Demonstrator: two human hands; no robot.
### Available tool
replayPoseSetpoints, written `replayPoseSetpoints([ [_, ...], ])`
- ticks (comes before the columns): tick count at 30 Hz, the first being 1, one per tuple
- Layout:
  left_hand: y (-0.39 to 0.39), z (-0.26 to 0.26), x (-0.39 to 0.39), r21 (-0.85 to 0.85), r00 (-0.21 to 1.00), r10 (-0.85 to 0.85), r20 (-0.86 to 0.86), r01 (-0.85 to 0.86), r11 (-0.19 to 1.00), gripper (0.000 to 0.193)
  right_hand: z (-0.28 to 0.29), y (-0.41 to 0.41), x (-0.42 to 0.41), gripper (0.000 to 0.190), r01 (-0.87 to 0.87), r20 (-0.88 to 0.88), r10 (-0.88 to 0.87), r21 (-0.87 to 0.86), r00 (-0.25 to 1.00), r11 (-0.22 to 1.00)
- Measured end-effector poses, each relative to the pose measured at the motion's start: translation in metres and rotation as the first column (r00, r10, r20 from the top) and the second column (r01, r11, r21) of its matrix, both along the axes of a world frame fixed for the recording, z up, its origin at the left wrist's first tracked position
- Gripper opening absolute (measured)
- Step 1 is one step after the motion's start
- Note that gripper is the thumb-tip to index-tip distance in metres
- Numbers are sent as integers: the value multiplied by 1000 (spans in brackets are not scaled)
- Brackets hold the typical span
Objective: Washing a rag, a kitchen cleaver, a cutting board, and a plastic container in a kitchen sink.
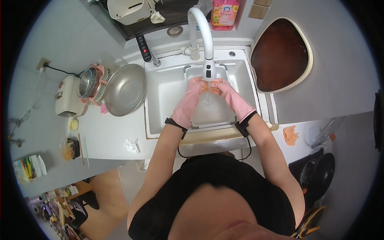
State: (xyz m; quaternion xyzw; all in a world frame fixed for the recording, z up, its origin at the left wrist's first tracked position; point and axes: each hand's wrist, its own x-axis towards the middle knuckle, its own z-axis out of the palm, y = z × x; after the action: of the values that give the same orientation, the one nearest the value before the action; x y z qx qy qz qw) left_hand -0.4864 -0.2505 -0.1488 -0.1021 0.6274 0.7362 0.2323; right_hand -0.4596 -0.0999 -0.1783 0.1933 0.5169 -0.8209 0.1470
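Note:
Both of my hands wear pink rubber gloves with dark bands at the wrists. My left hand (195, 87) and my right hand (223, 87) grip a small orange cloth (213, 89) between them, under the spout. Fingers cover much of the cloth. Water runs from the white pull-down faucet (209, 64) onto it and splashes below. Beneath my hands sits a pale rectangular basin (214, 115) holding cloudy water, with grey handles at its corners. This basin stands inside the white sink (165, 102).
Left of the sink, a metal strainer bowl (126, 90) leans by stacked dishes (97, 84) and a cream appliance (69, 96). A crumpled tissue (132, 145) lies near the front edge. A brown-faced board (282, 55) leans at right; another orange cloth (290, 135) lies near a black pan (321, 177).

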Motion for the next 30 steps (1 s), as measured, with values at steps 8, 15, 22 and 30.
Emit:
replayPoseSetpoints([
  [8, -14, -22, -2, -148, 940, -36, -339, -16, 989, 23, 59, -11, 23, 39, -420, 241, 357, 674, 902, 607],
  [15, -2, -18, -1, 122, 933, -138, -333, 188, 975, 29, 67, 1, 9, 42, -257, -352, 370, 328, 860, 909],
  [22, -12, -12, -4, 114, 922, -187, -340, 238, 965, 53, 57, 27, -4, 18, -488, 116, 594, 704, 796, 516],
  [30, -27, 13, 10, -174, 832, -456, -316, 422, 890, 27, 80, -13, 13, 24, -111, -317, 221, 329, 922, 938],
])
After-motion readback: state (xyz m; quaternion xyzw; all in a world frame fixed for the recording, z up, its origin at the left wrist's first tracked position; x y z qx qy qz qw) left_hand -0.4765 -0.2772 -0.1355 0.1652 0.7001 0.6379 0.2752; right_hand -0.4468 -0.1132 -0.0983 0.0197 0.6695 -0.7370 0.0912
